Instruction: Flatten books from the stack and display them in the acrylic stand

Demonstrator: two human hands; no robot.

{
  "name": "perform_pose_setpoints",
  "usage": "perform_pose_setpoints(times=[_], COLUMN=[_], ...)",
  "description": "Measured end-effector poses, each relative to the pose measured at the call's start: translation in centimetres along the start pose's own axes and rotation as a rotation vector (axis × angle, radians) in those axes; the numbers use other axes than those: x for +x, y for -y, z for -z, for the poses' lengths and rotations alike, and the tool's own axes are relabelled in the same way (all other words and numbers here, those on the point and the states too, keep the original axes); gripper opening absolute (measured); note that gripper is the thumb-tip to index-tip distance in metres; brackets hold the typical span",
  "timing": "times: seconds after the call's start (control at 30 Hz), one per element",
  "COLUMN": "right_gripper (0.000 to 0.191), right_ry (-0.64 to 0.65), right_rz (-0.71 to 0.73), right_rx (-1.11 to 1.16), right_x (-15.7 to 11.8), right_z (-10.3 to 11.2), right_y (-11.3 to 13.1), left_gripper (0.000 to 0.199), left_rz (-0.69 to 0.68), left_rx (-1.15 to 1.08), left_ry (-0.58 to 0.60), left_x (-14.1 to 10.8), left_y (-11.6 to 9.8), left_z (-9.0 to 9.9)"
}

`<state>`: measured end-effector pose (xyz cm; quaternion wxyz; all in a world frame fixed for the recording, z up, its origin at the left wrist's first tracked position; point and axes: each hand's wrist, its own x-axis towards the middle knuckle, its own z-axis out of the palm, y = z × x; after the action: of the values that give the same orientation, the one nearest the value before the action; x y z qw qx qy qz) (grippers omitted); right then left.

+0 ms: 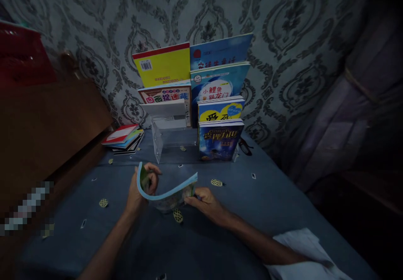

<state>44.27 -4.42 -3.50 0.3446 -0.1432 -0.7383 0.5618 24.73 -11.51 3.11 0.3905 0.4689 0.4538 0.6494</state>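
Observation:
A thin paperback book [171, 199] with light-blue page edges is held up above the cloth, bent into a curve. My left hand [152, 178] is closed round its left end, where the cover bows upward. My right hand [206, 202] pinches the right end between thumb and fingers. Beyond my hands stands a clear stepped book rack [157, 143]. Its right column holds several upright books, with a dark blue book [219, 141] in front. In its left column are a yellow book [165, 66], a picture book [166, 95] and a whitish book [166, 114].
A loose stack of books [124, 138] lies left of the rack. Dark glasses [246, 146] rest by its right side. A brown wooden panel [53, 124] borders the table on the left, with a red bag [23, 57] above. A curtain [333, 116] hangs at right.

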Motion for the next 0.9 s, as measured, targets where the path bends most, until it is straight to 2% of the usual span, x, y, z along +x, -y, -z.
perform_pose_setpoints(times=[0.07, 0.13, 0.23, 0.3, 0.43, 0.6, 0.77, 0.9], right_gripper=[0.055, 0.051, 0.048, 0.05, 0.048, 0.042, 0.033, 0.029], right_ry=[-0.001, -0.017, -0.031, -0.04, -0.093, -0.141, -0.131, -0.106], right_rz=[0.002, 0.014, 0.034, 0.036, 0.047, 0.119, 0.083, 0.079], right_rx=[-0.007, -0.039, -0.089, -0.137, -0.276, -0.408, -0.528, -0.561], right_x=[0.0, -0.1, -0.2, -0.1, 0.3, 1.2, 1.0, 1.2], right_z=[0.0, 0.0, 0.1, 0.1, 0.1, 0.4, 0.9, 1.1], right_y=[0.1, 0.2, 0.4, 0.6, 1.0, 1.6, 1.5, 1.9], left_gripper=[0.05, 0.049, 0.053, 0.056, 0.05, 0.051, 0.052, 0.044], left_rz=[-0.01, -0.029, -0.044, -0.042, -0.013, -0.067, 0.004, -0.024], left_rx=[-0.015, -0.017, -0.01, 0.008, 0.009, 0.0, 0.191, 0.394], left_ry=[-0.001, -0.079, -0.202, -0.229, -0.173, -0.114, -0.08, 0.015], left_x=[0.2, 0.3, 0.5, 0.5, 0.5, 0.6, 0.6, 0.9], left_y=[0.2, 0.7, 1.7, 2.0, 1.4, 0.2, 0.0, -0.6], left_z=[-0.2, 0.0, 0.9, 1.8, 3.5, 4.5, 5.3, 6.8])
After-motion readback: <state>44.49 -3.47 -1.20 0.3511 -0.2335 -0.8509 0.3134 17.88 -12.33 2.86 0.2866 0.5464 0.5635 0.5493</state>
